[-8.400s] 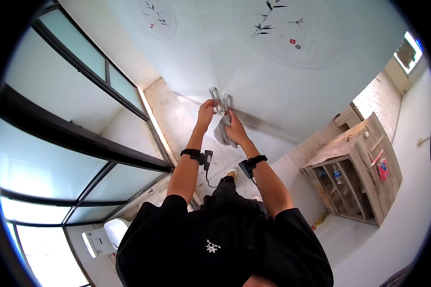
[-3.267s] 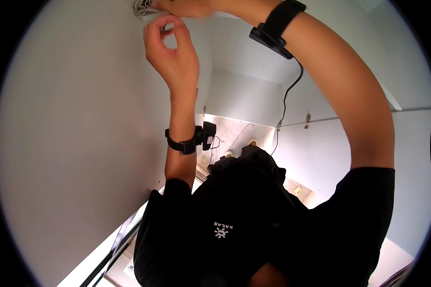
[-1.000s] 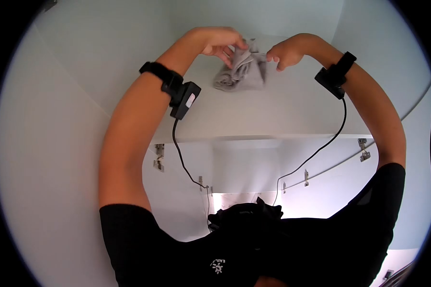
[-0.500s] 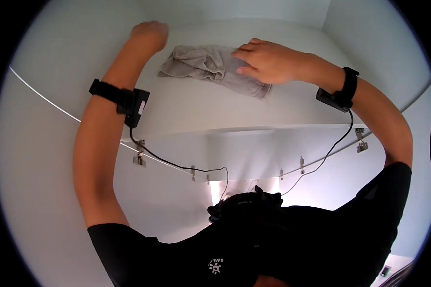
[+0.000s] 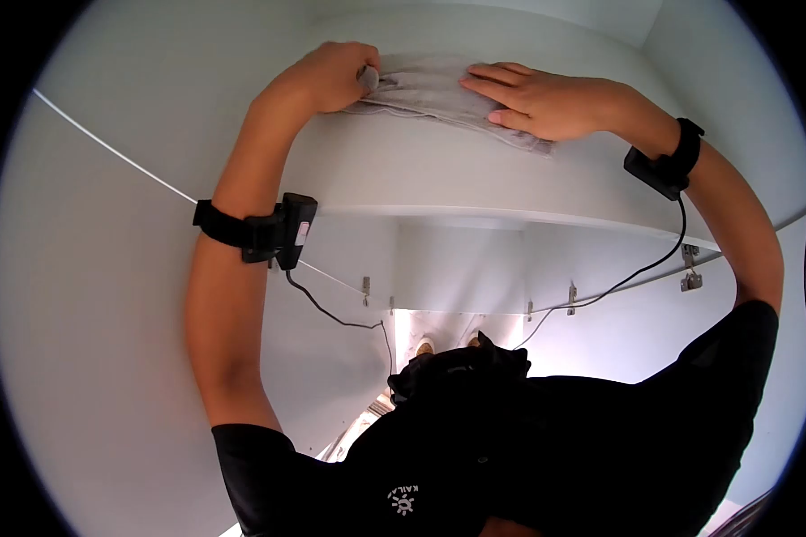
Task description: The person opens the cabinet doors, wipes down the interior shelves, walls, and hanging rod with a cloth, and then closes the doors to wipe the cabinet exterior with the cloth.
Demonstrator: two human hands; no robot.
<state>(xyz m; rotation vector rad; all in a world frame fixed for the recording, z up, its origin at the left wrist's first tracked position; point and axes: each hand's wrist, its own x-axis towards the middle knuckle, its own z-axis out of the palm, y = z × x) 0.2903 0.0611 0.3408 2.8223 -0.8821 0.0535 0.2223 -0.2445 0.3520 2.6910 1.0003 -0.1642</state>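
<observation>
A grey cloth (image 5: 430, 92) lies stretched flat across a white shelf (image 5: 403, 174) inside a cabinet. My left hand (image 5: 338, 76) is closed on the cloth's left end, with a bit of fabric bunched between thumb and fingers. On the right part of the cloth my right hand (image 5: 537, 100) rests with its fingers stretched out and a little apart, palm down. Both wrists carry a black strap with a small box and a cable.
White cabinet walls rise on the left (image 5: 107, 268) and right (image 5: 721, 98). The shelf's front edge (image 5: 475, 212) runs across the middle. Below it are metal hinges (image 5: 691, 268) and dangling cables (image 5: 622, 284). My feet show on the floor beneath.
My left hand has come from beside the cloth to grip its left end. The crumpled left part is now pulled out flatter. My right hand has stayed on the cloth as the view shifted.
</observation>
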